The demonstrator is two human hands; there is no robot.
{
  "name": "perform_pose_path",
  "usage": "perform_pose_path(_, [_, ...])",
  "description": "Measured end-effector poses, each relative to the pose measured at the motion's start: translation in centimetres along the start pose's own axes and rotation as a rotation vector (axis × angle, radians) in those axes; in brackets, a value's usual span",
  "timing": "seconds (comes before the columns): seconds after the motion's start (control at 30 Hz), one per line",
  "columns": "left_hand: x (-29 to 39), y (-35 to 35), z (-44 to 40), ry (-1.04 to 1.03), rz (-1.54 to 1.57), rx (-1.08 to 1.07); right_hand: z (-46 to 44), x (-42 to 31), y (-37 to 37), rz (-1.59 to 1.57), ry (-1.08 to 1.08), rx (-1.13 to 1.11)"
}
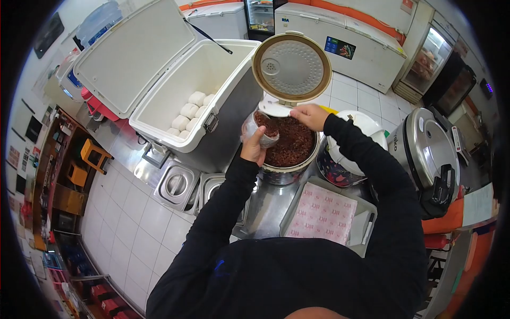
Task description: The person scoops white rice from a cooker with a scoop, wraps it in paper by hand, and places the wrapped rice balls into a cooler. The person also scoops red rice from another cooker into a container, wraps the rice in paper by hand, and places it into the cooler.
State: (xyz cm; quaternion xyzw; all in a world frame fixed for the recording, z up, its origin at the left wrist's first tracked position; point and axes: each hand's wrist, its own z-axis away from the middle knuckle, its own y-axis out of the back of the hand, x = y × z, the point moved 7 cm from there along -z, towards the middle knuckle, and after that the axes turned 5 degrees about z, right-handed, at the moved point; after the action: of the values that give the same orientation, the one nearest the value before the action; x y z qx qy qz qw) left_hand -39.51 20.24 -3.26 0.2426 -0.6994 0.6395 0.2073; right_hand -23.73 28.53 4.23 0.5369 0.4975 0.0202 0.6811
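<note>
My left hand (255,148) is closed around a clear, cup-like plastic container (271,140) with reddish-brown rice inside; whether it is a bag or a bowl I cannot tell. It is held over the left rim of an open rice cooker (291,146), which is full of the same dark rice (292,139). My right hand (309,117) grips the handle end of a white rice paddle (275,109). The paddle's blade points left, just above the container's mouth. Behind, the cooker's round lid (292,66) stands raised.
Left of the cooker, an open cooler (226,56) contains several white wrapped bundles (189,110). Steel lidded pans (176,183) sit below it. Nearer me is a tray (287,226) with printed paper (321,212). A white bucket (357,119) and a closed cooker (429,151) stand right.
</note>
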Motion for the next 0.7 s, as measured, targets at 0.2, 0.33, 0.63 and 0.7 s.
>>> perform_pose_path(0.2, [0.6, -1.8, 1.2, -0.126, -0.1, 0.069, 3.1, -1.7, -6.3, 0.09, -0.075, -0.002])
perform_pose_path(0.33, [-0.1, -1.4, 1.9, -0.126, -0.176, 0.129, 4.6, -3.4, -8.0, 0.025, -0.176, -0.11])
perform_pose_path(0.63, [0.5, -2.0, 1.7, -0.074, -0.082, 0.147, 4.5, -1.6, -7.9, 0.053, -0.195, 0.001])
perform_pose_path(0.7, [0.2, -0.4, 1.1, -0.09, -0.06, 0.143, 4.3, -0.9, -7.8, 0.088, -0.196, 0.066])
